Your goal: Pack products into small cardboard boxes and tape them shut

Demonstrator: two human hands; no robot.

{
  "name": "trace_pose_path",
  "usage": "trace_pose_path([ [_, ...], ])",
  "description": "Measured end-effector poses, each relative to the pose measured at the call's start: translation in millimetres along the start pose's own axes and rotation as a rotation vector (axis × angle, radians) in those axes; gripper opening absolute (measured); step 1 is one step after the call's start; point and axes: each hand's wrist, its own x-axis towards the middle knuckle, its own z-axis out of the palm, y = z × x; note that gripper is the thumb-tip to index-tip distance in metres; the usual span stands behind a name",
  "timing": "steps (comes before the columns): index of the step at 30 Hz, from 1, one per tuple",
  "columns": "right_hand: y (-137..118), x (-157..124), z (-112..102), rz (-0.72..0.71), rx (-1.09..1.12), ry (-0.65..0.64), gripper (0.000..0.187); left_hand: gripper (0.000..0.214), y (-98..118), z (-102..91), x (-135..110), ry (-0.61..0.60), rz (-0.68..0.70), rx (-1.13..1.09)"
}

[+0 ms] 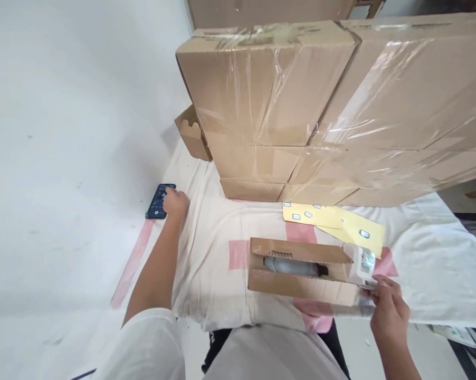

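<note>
A fingertip of my left hand (175, 202) touches the screen of a dark smartphone (156, 206) beside the wall; the other fingers look curled in. In my right hand (390, 309) is a white tape dispenser (360, 265), gripped by its lower right end. The dispenser's front sits against the right end of a long, narrow cardboard box (301, 287). The top flaps of this box stand apart. Between them lies a grey bottle (291, 266) with a dark end pointing right; part of it is hidden by the flaps.
Behind the work area stands a large stack of taped cartons (269, 95). Yellow sticker sheets (364, 232) lie at its foot. A small open carton (194, 136) sits left of the stack, near the white wall (83, 132). A pale cloth (206, 253) with pink patches covers the table.
</note>
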Motion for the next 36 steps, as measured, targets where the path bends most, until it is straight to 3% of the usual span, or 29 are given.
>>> trace_pose_path([
  [6, -5, 0, 2, 0.052, 0.014, 0.001, 0.028, 0.028, -8, -12.8, 23, -0.013, -0.008, 0.065],
  [13, -10, 1, 5, 0.020, 0.040, 0.019, 0.027, 0.028, -2, -8.4, 32, -0.006, 0.046, 0.134],
  [17, -8, 3, 6, -0.002, 0.056, 0.008, 0.029, 0.031, -6, -9.3, 29, 0.002, 0.070, 0.142],
  [27, -13, 3, 7, -0.078, -0.003, -0.005, 0.034, 0.045, -40, -16.2, 2, 0.063, 0.083, 0.143],
  [36, -18, 0, 8, -0.074, -0.015, -0.009, 0.039, 0.048, -35, -14.6, 10, 0.080, 0.032, 0.101],
])
